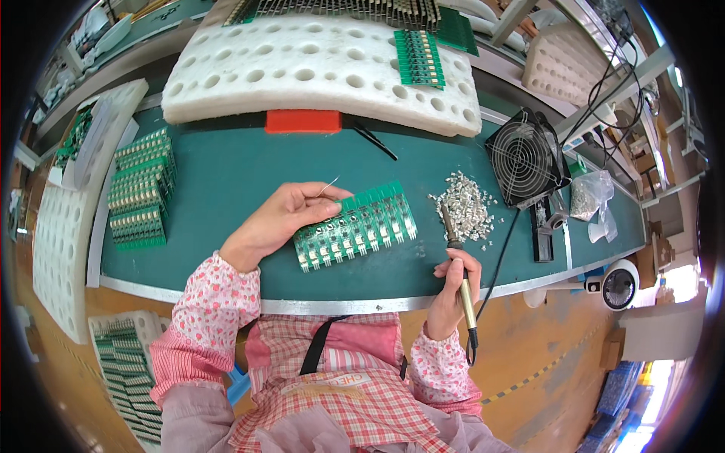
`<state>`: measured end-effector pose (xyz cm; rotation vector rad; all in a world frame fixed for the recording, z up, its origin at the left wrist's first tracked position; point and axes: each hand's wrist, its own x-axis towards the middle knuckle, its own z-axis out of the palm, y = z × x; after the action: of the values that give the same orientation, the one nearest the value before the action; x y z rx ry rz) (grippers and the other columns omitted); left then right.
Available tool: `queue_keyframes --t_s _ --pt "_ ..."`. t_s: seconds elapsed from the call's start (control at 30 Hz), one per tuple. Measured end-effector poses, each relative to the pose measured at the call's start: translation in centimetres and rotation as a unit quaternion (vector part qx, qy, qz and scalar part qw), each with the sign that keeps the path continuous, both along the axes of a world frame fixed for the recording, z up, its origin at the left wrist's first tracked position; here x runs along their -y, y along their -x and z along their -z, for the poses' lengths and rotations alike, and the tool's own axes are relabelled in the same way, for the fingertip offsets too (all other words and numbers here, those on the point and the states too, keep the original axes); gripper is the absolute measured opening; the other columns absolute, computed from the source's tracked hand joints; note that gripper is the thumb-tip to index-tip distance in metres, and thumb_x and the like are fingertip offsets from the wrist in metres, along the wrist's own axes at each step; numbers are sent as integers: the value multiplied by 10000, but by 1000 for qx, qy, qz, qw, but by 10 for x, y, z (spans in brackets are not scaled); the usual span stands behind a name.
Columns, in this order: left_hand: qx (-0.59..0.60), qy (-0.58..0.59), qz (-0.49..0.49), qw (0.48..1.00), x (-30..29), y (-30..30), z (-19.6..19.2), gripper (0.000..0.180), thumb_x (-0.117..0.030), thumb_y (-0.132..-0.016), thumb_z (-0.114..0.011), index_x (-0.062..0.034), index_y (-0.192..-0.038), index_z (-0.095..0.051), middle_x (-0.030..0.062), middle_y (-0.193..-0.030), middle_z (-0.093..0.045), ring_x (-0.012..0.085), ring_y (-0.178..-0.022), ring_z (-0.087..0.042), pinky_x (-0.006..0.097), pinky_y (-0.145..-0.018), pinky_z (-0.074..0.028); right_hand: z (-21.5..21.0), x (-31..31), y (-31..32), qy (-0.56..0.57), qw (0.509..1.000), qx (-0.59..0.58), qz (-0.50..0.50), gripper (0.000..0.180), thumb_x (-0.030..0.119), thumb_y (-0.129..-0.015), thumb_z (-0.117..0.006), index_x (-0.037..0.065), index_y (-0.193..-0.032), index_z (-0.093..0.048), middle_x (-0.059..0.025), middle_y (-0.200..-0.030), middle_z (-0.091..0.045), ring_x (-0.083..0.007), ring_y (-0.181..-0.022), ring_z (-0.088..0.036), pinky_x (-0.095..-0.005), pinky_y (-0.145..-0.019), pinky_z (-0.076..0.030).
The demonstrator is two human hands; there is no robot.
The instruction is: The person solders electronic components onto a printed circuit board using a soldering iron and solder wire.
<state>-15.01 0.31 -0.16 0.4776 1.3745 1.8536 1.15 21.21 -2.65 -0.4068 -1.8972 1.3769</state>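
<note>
Green circuit panel (pixel 357 227), mid-frame, pinched along with thin wire (pixel 330 183) by the left hand (pixel 288 216), is probably best held steady, while the right hand (pixel 456 285), curled round the soldering iron (pixel 467 303) right of centre, should steer it clear of the loose metal pieces (pixel 470 205).

PCB (pixel 355 226) looks glossy, tabletop (pixel 219 174) matt, small bits (pixel 468 202) prob. shiny metal.
</note>
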Motion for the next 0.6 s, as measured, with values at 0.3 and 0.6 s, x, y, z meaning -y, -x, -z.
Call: queue_keyframes --t_s 0.3,0.6 --pt "-90 75 73 990 6 4 4 287 -115 -886 -602 27 -1135 -602 49 -985 -653 57 -873 -583 193 -777 -473 2 1 1 5 1000 -17 1 165 127 -944 -479 -5 -957 -578 -61 -830 -516 -98 -667 -480 -239 -604 -418" --pt "-104 63 86 989 5 3 5 278 -113 -888 -593 37 -1122 -608 52 -985 -662 66 -862 -594 199 -780 -474 1 2 0 10 1000 -15 0 169 135 -947 -481 0 -959 -581 -49 -816 -507 -95 -667 -472 -239 -611 -412"
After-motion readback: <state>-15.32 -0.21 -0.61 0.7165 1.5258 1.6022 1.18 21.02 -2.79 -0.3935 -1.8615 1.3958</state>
